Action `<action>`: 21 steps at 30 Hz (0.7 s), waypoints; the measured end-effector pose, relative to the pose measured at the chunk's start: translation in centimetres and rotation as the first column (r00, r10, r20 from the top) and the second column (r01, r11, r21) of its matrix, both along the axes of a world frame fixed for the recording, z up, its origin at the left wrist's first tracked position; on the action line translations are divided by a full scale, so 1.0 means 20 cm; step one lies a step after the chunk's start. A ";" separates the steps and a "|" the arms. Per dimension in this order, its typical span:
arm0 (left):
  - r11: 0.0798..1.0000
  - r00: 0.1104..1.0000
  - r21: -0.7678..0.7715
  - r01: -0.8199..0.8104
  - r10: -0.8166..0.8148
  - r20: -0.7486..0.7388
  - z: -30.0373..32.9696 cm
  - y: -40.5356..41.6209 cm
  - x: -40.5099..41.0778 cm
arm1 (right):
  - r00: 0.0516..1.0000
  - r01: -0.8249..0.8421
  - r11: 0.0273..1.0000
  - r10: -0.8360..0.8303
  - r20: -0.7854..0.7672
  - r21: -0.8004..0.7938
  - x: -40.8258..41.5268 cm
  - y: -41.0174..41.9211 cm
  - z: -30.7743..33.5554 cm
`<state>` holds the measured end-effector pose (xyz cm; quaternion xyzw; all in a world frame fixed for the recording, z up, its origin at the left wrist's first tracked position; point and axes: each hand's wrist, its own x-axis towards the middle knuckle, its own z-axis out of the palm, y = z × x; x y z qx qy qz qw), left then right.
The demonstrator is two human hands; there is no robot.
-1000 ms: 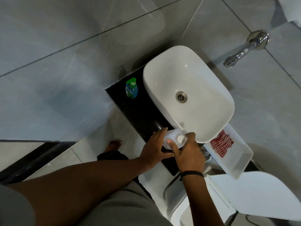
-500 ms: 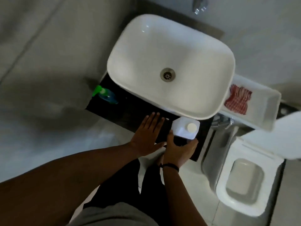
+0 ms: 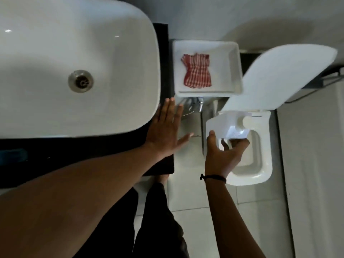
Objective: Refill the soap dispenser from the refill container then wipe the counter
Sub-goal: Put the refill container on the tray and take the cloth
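My right hand (image 3: 222, 155) grips the white refill container (image 3: 223, 123) by its handle and holds it in the air over the toilet, off the counter. Its white cap is on. My left hand (image 3: 164, 131) lies flat with fingers spread on the right end of the black counter (image 3: 74, 153), beside the white basin (image 3: 55, 43). A blurred blue shape at the far left edge is the soap dispenser (image 3: 13, 155) on the counter. A red-and-white checked cloth (image 3: 197, 73) lies in a white tray (image 3: 232, 58) to the right of the basin.
An open toilet (image 3: 260, 146) with its lid (image 3: 288, 71) raised stands to the right below the tray. A chrome pipe fitting (image 3: 199, 104) sits under the tray. Pale floor tiles (image 3: 186, 192) and my legs are below.
My view has swung to the right. My right hand has carried the refill container off the counter and rightward over the toilet. My left hand stays flat on the counter.
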<state>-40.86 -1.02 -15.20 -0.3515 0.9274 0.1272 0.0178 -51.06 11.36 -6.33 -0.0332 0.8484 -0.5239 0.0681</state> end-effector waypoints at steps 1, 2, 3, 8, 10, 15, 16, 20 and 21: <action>0.999 1.000 -0.023 -0.029 0.029 -0.009 -0.01 -0.03 -0.04 | 1.000 -0.021 1.000 0.021 -0.023 -0.016 -0.08 -0.03 -0.02; 0.997 0.998 -0.041 -0.064 0.064 -0.017 -0.02 -0.06 -0.07 | 0.999 -0.028 0.999 0.026 -0.038 -0.038 -0.19 -0.08 -0.06; 0.993 0.995 -0.052 -0.102 0.101 -0.024 -0.03 -0.08 -0.10 | 0.998 -0.050 0.998 0.048 -0.039 -0.041 -0.30 -0.14 -0.10; 0.985 0.986 -0.041 -0.167 0.166 -0.018 -0.03 -0.12 -0.17 | 0.986 -0.157 0.987 0.158 -0.045 0.023 -0.75 -0.50 -0.31; 0.986 0.986 -0.032 -0.164 0.164 -0.010 -0.02 -0.12 -0.16 | 0.985 -0.169 0.984 0.171 -0.036 0.055 -0.89 -0.63 -0.39; 0.985 0.985 -0.022 -0.173 0.173 0.023 0.01 -0.11 -0.17 | 0.990 -0.138 0.988 0.140 -0.019 0.073 -1.05 -0.88 -0.54; 0.985 0.984 -0.017 -0.174 0.174 0.025 0.01 -0.11 -0.17 | 0.992 -0.123 0.990 0.125 -0.015 0.074 -1.07 -0.91 -0.56; 0.985 0.985 0.008 -0.171 0.171 0.005 0.01 -0.10 -0.16 | 0.998 -0.050 0.994 0.052 -0.023 0.101 -1.12 -1.03 -0.63; 0.985 0.985 0.009 -0.171 0.172 -0.002 0.01 -0.10 -0.16 | 0.998 -0.045 0.993 0.048 -0.028 0.113 -1.13 -1.06 -0.63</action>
